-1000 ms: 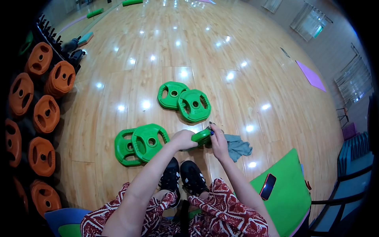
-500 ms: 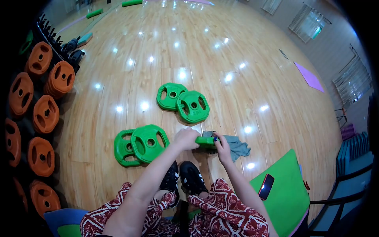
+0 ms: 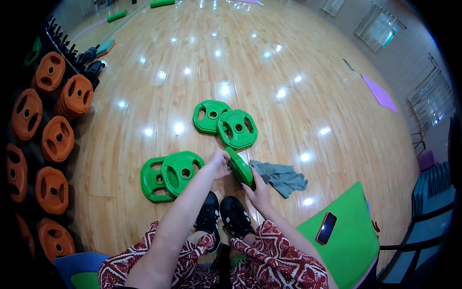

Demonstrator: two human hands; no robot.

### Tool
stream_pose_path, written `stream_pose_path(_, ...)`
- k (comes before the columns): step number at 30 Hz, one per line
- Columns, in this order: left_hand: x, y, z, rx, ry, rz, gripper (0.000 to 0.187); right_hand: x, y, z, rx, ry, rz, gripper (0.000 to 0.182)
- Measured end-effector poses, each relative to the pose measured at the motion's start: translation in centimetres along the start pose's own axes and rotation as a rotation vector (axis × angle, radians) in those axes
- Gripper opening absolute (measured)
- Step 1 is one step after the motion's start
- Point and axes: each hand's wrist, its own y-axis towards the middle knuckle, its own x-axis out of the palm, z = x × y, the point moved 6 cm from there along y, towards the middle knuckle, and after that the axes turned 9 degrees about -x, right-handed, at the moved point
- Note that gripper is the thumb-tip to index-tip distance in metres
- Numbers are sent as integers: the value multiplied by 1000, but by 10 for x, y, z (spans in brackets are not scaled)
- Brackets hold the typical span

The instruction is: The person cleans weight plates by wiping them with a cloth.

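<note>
A green weight plate is held tilted, nearly edge-on to me, above the floor in front of my shoes. My left hand grips its upper left side, fingers curled at the rim. At the lower right end, my right hand is closed around the edge, thumb toward me. Just right of the plate lies a crumpled grey-green cloth. Two overlapping green plates lie left of my hands. Farther ahead another overlapping pair rests on the floor.
Orange weight plates hang on a rack along the left side. To my right, a phone lies on a green mat. My black shoes are on the wooden floor. A purple mat lies by the right wall.
The held plate has swung from roughly level to a steep slant and shifted left, off the cloth. My right hand has moved left and down with it, uncovering more of the cloth.
</note>
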Motion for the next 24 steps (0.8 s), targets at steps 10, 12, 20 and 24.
stream_pose_path(10, 47, -39, 13, 345, 447, 207, 59, 21, -13, 8, 38, 204, -202, 58)
stream_pose_path(12, 24, -37, 20, 328, 474, 201, 52, 24, -18, 26, 159, 334, -235, 65)
stream_pose_path(20, -32, -46, 26, 209, 417, 297, 46, 33, -31, 68, 103, -365, -381, 74)
stream_pose_path(24, -22, -50, 25, 281, 452, 292, 45, 38, -41, 96, 123, -673, -659, 44)
